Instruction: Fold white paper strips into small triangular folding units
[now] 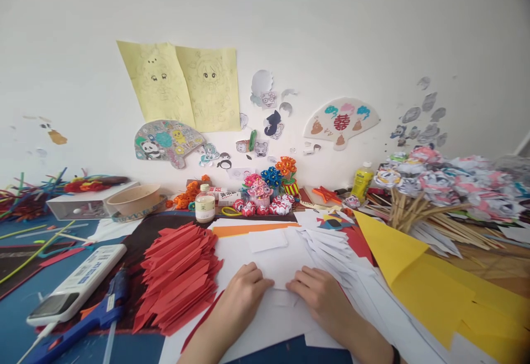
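My forearms [211,328] come in closest, a dark band [396,355] around the right wrist, with a bit of blue tabletop [285,351] showing between them. My left hand [248,288] and right hand [318,293] are apart, facing each other with fingers curled, tips at the near edge of a white piece of paper [278,272]. I can't tell whether they pinch it or only press it down. The piece lies between my hands, over larger white sheets [244,337], and a small white slip [269,241] sits just beyond it.

On my left is a thick pile of red strips [182,278]; farther left, a blue glue gun [99,315] rests beside a long white device [78,284]. White strips [327,251] fan out beyond my right hand, and yellow paper [434,286] spreads past them at far right.

Toward the wall stand a capped bottle [205,207], small bright flowers [271,178] and a yellow bottle [362,183]. Two decorated fans [159,146] hang on the wall, well apart.
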`<control>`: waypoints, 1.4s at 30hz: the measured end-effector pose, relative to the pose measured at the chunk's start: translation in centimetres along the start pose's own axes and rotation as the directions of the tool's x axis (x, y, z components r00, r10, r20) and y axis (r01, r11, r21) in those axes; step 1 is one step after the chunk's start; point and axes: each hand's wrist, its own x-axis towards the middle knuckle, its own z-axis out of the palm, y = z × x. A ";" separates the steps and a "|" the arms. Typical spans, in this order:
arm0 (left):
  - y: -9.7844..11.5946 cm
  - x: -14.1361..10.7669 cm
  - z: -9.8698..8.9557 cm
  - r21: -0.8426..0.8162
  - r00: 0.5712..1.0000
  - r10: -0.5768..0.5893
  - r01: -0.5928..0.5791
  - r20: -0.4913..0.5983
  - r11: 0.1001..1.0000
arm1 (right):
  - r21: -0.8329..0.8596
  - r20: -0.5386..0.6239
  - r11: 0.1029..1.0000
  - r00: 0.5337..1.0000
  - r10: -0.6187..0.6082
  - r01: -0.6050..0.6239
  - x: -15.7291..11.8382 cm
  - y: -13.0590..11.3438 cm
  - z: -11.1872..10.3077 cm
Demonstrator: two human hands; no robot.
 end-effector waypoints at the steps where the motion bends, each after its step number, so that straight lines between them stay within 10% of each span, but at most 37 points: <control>1: -0.1 0.0 0.0 -0.018 1.000 -0.015 0.015 -0.013 1.000 | 0.016 0.006 1.000 1.000 0.015 -0.015 0.0 0.1 0.0; 18: -0.2 0.4 0.4 -0.204 0.986 -0.131 0.108 -0.105 0.973 | 0.352 -0.006 0.910 0.971 0.238 -0.221 1.0 -0.1 -0.8; 42: 0.0 0.1 -0.2 0.149 0.989 0.117 -0.130 0.091 0.980 | -0.096 -0.083 0.991 0.991 -0.105 0.097 0.4 0.3 -0.4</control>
